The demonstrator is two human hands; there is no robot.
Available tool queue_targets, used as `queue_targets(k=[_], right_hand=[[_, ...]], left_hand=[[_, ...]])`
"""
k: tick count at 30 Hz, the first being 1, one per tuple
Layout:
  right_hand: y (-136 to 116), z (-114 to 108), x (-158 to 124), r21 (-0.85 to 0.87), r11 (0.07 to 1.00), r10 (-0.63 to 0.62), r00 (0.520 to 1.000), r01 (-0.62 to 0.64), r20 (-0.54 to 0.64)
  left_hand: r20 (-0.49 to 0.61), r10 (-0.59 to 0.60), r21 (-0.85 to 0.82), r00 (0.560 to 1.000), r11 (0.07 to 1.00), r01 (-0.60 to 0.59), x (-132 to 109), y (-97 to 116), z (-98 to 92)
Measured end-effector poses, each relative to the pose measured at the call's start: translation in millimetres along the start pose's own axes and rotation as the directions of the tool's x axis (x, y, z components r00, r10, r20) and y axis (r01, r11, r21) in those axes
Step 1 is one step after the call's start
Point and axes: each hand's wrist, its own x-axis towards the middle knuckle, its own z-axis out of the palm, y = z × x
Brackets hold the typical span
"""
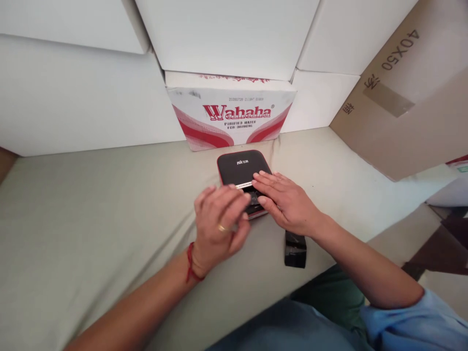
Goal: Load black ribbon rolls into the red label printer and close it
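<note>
A flat black device (239, 168) with rounded corners and a red edge lies on the cloth-covered surface. It has white lettering on its top, a narrow white strip across it and a glossy dark section near me. My right hand (287, 201) rests on its right side, with the fingers stretched out flat. Over its near left corner is my left hand (221, 219), slightly blurred, its fingers bent and the thumb apart; nothing shows in its grasp. Part of the device is hidden beneath both hands. Just below my right hand sits a small black box (295, 251) with a shiny surface.
Behind the device stands a red and white Wahaha water carton (237, 114), with white boxes (230, 34) stacked above and around it. A large brown cardboard box (405, 107) bounds the right side. The pale cloth (109, 209) has creases at left.
</note>
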Motion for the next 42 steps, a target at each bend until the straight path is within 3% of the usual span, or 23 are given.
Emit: queue_targets(k=[2,5,8,13,17,23,28,30,33,37,42], right_hand=[[-1,1,-1,0.016,1.000,0.017,1.000,-0.017,-0.005],[-2,1,2,0.046,0.997,0.055,0.998,-0.055,-0.009],[-5,1,2,0.059,0.996,0.076,0.997,-0.073,-0.035],[-7,6,-1,0.011,0.997,0.074,0.993,-0.073,-0.090],[-5,12,-1,0.003,0.999,0.042,0.992,-0.042,-0.118],[-14,23,-18,0.022,0.999,0.034,0.968,-0.030,-0.248],[-25,28,-44,-0.058,0.996,-0.084,0.958,0.071,-0.275],[-26,30,-49,-0.074,0.995,-0.081,0.958,0.063,-0.276],[-26,35,-51,-0.076,0.995,-0.079,0.948,0.058,-0.307],[-27,38,-49,-0.051,0.998,-0.056,0.941,0.042,-0.333],[-27,21,-46,-0.063,0.996,-0.082,0.956,0.066,-0.283]], left_hand=[[0.052,-0.145,-0.113,0.988,0.982,0.150,6,-15,-2.7],[0.198,-0.199,-0.256,0.960,0.935,0.247,13,-37,-4.2],[0.221,-0.177,-0.312,0.959,0.919,0.241,12,-49,-3.0],[0.202,-0.176,-0.297,0.964,0.926,0.231,8,-52,-2.2],[0.278,-0.202,-0.356,0.939,0.886,0.296,9,-54,-4.3],[0.305,-0.336,-0.541,0.891,0.708,0.453,-5,-65,8.1],[0.482,-0.444,-0.637,0.755,0.414,0.650,-12,-73,18.4],[0.524,-0.433,-0.661,0.733,0.336,0.671,-10,-71,19.9],[0.516,-0.449,-0.686,0.730,0.294,0.666,-8,-64,21.8],[0.554,-0.469,-0.661,0.688,0.255,0.705,-10,-57,24.8],[0.579,-0.457,-0.688,0.676,0.171,0.705,-10,-52,27.0]])
